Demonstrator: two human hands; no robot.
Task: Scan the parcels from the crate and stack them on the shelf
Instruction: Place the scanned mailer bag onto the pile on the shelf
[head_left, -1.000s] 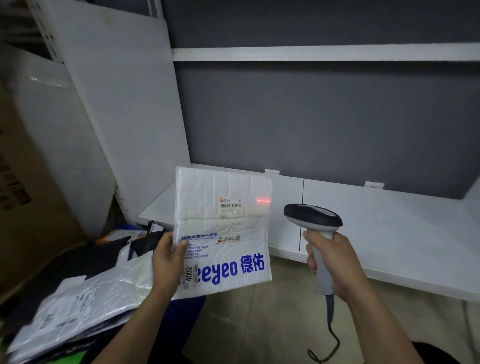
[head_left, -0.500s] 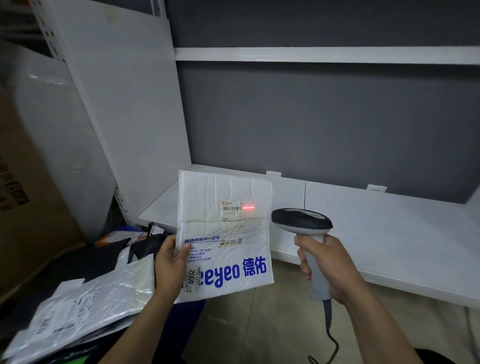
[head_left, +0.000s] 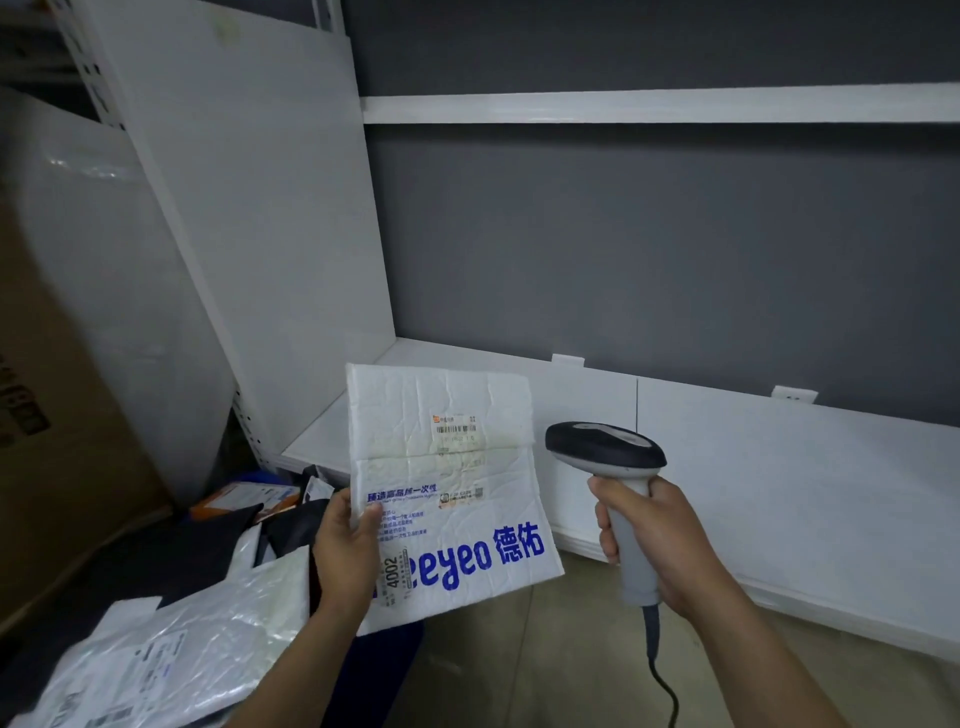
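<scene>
We see a white padded mailer (head_left: 447, 467), its surface crinkled, printed with bold blue lettering. Its small label (head_left: 456, 429) carries black barcode stripes and an orange mark. Our barcode scanner (head_left: 605, 449) has a black head, a pale grey handle and a black cable (head_left: 652, 631). The shelf (head_left: 779, 467) is plain white, the wall (head_left: 649, 260) dark grey. The poly bags (head_left: 197, 639) are glossy white, the cardboard box (head_left: 47, 441) brown.

A creased white padded parcel (head_left: 452, 467) with blue lettering is held upright before the left front corner of the white shelf (head_left: 779, 467), its barcode label (head_left: 456, 428) near the top right. The grey-and-black scanner (head_left: 605, 449) is just right of it, not touching. More bagged parcels (head_left: 171, 639) lie heaped lower left.
</scene>
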